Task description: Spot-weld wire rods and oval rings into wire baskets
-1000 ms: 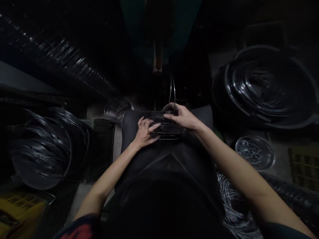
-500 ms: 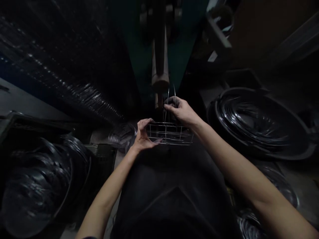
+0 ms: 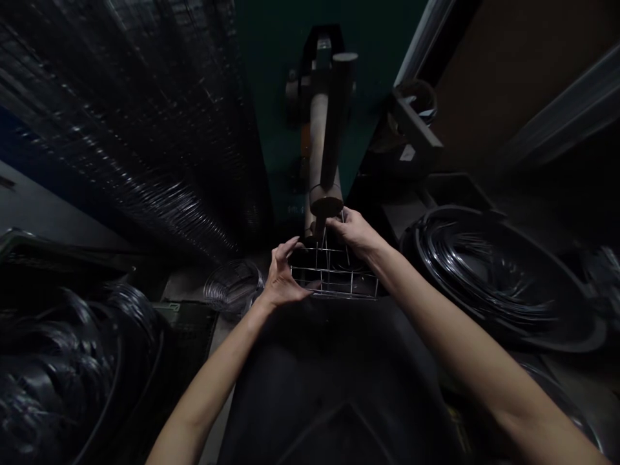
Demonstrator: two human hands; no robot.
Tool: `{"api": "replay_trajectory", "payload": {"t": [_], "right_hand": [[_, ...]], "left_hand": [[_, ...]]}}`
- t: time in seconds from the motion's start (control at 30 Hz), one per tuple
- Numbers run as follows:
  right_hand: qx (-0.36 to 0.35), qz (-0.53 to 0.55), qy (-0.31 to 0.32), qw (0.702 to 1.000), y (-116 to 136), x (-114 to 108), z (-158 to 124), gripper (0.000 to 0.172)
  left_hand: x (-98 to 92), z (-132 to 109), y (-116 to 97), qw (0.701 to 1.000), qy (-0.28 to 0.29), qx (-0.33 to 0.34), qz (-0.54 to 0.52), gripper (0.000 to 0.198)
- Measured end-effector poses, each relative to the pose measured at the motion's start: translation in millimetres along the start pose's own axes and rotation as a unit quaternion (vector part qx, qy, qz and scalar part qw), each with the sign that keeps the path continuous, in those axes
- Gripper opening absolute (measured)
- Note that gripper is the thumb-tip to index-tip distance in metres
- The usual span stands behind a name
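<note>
My left hand (image 3: 282,279) grips the left end of a wire rack (image 3: 351,283), a small open frame of thin metal rods. Its thumb lies along the lower side and its fingers along the upper side. My right hand (image 3: 357,232) pinches a thin bent wire (image 3: 324,239) at the rack's far side. Those fingertips are just below the round end of a metal cylinder (image 3: 327,205) on a machine arm. Whether the wire touches the cylinder, I cannot tell. The rack is held above my dark lap (image 3: 334,361).
A green machine body (image 3: 382,39) stands ahead. Stacked wire grids (image 3: 159,155) rise on the left, with a wire coil (image 3: 232,284) below. On the right is a black basin (image 3: 576,323) of wire rings (image 3: 460,258); a bin of bent wires (image 3: 62,368) stands lower left.
The view has shifted, showing more of the machine arm. My right hand with the bent wire is now closer to the cylinder's end. The rack has tilted, and my left hand keeps its grip.
</note>
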State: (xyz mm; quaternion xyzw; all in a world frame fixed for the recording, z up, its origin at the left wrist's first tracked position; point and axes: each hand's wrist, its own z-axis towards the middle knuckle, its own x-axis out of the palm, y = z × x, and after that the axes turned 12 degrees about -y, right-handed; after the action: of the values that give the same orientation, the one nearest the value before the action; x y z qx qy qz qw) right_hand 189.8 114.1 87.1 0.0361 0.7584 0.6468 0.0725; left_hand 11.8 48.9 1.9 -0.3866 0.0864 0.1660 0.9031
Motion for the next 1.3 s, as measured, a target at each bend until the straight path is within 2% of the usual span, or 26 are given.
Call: {"api": "replay_trajectory", "payload": {"t": [0.27, 0.5, 0.67, 0.9, 1.1, 1.2, 1.3], "right_hand": [[-0.027, -0.021, -0.01, 0.999, -3.2, 3.1, 15.1, 0.041], [-0.028, -0.026, -0.017, 0.999, -4.1, 1.8, 16.4, 0.046], [-0.03, -0.037, -0.021, 0.999, -1.3, 3.4, 18.4, 0.042], [-0.008, -0.023, -0.016, 1.0, 1.5, 7.5, 15.1, 0.027], [0.038, 0.047, -0.067, 0.996, 7.2, -2.0, 14.5, 0.019], [0.051, 0.052, -0.022, 0.997, 9.7, -5.2, 12.2, 0.011], [0.044, 0.057, 0.007, 0.997, 7.6, -0.8, 10.5, 0.013]], "left_hand": [[-1.7, 12.2, 3.5, 1.0, 0.008, -0.011, 0.012, 0.107], [-6.5, 17.7, -1.6, 0.999, 0.022, -0.022, 0.011, 0.11], [-7.9, 23.4, -0.8, 0.999, 0.029, -0.017, -0.003, 0.111], [-6.2, 26.2, 2.3, 0.999, 0.025, -0.04, -0.003, 0.111], [-5.3, 28.3, 4.4, 0.999, 0.027, -0.01, -0.021, 0.109], [-10.2, 26.2, 4.6, 1.0, 0.014, 0.017, -0.016, 0.108], [-17.4, 23.9, 6.5, 0.999, -0.002, 0.03, -0.028, 0.108]]}}
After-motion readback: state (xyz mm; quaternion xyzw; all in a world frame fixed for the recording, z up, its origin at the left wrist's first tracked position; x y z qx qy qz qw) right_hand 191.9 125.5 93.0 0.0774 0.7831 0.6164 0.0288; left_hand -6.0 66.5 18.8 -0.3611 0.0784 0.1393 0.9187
